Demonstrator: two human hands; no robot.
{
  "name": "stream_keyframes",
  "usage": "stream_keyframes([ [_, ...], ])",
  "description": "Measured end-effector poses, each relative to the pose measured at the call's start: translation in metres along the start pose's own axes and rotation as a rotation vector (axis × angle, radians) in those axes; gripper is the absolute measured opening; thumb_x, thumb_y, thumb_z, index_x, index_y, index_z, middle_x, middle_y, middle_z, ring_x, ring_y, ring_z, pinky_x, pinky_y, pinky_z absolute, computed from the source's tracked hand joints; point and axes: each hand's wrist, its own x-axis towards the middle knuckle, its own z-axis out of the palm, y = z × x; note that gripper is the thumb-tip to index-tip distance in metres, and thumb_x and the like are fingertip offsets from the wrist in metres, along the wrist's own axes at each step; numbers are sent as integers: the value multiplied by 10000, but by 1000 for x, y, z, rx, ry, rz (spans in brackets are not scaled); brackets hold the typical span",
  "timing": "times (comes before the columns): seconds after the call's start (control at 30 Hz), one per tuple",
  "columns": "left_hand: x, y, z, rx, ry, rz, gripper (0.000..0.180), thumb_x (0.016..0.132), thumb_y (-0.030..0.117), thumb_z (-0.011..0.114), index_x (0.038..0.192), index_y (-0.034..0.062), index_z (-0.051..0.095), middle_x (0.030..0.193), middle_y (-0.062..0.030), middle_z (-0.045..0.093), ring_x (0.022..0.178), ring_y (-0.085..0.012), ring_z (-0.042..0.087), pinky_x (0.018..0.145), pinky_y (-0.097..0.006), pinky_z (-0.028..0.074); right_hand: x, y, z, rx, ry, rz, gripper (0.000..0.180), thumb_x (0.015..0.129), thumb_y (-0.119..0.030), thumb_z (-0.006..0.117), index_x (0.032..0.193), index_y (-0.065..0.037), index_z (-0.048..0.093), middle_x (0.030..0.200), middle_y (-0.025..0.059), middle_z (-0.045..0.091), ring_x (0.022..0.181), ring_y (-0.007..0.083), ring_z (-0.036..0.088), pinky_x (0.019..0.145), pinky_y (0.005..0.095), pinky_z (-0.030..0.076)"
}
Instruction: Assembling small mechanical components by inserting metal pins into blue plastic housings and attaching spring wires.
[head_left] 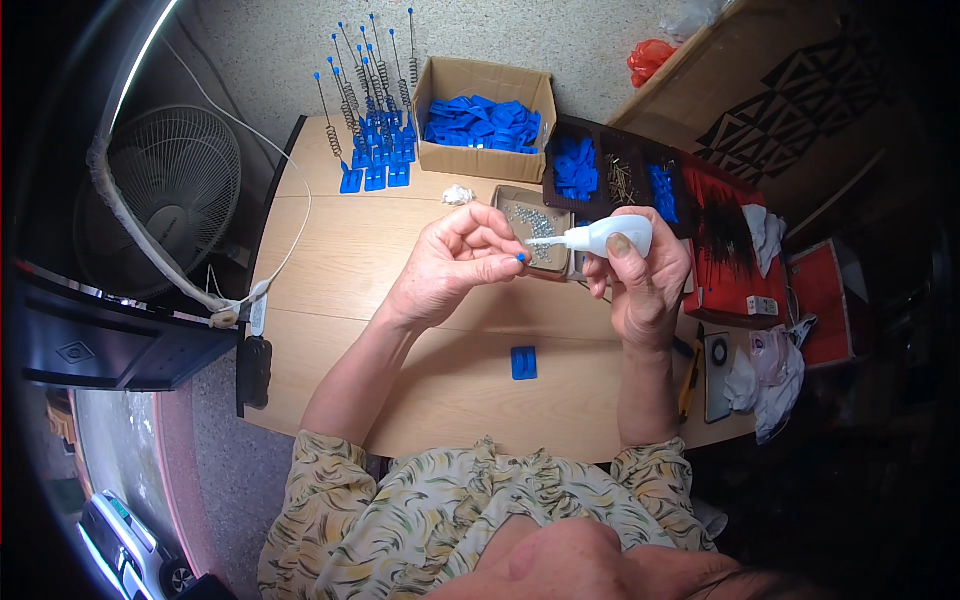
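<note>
My left hand pinches a small blue round piece between thumb and forefinger. A white squeeze bottle with a thin nozzle lies in the grip of my right hand, its body tilted sideways. The nozzle points left and its tip is close to the blue piece; whether they touch I cannot tell. Below the hands, a blue plastic base rests on the wooden table. Under the nozzle stands a small cardboard box with many tiny shiny parts.
Spring stems with blue tips stand in blue bases at the far left. Behind are a carton of blue parts and a dark divided tray. A red box with black wires, a phone and a fan flank the table.
</note>
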Motion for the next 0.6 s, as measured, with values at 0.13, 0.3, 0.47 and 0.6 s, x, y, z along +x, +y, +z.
stream_keyframes([
  [0.13,5,-3,6,-2,-34,-32,291,842,-17,743,1058,65,566,934,-84,716,850,-161,689,751,-267,548,0,-8,-14,68,40,28,282,916,-184,658,1077,18,544,829,150,671,619,142,625,503,243,483],
  [0.3,1,-1,0,40,-2,57,267,848,-26,722,1060,50,578,955,-86,705,865,-163,677,771,-269,534,6,-38,-66,109,135,-161,319,916,-202,570,1165,-7,529,1074,236,672,773,228,672,703,340,556],
  [0.47,1,-10,0,-11,-44,11,276,850,-20,736,1066,54,580,951,-88,712,852,-164,683,751,-263,536,-26,-69,-137,-234,383,-183,476,951,-206,525,1372,15,496,1248,210,630,1037,243,655,956,383,509],
  [0.6,-17,-27,-2,33,-3,-105,274,855,-32,730,1073,50,585,952,-83,717,854,-145,685,748,-235,542,-54,-50,-175,-409,568,-121,431,911,-183,605,1273,46,559,1162,183,675,1047,219,651,980,368,486],
])
